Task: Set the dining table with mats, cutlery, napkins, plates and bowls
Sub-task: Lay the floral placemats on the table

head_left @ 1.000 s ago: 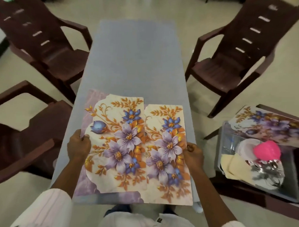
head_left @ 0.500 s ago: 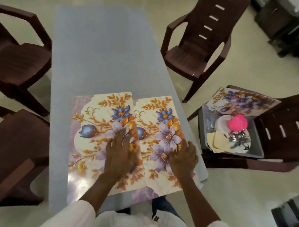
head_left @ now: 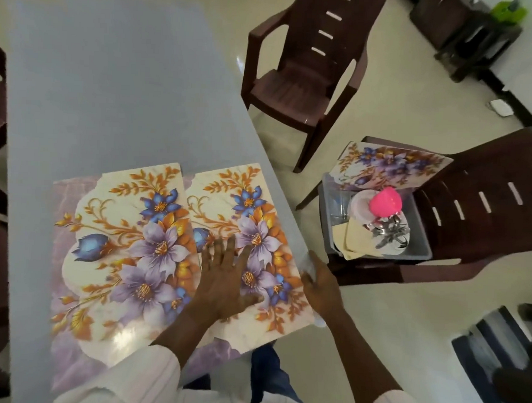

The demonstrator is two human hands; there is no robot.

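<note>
Both hands have slid rightward: the left hand (head_left: pixel 224 278) now lies flat with fingers spread on the right mat (head_left: pixel 258 207), and the right hand (head_left: pixel 320 284) sits at that mat's right edge, fingers loosely straight, holding nothing. The 2 mats lie side by side on the near end of the table (head_left: pixel 111 88) – left mat (head_left: pixel 120 225) untouched. To the right, a chair (head_left: pixel 487 211) carries a bin (head_left: pixel 421 235) with a 3rd mat (head_left: pixel 394 167), pink bowl (head_left: pixel 385 200) and cutlery (head_left: pixel 388 232)
</note>
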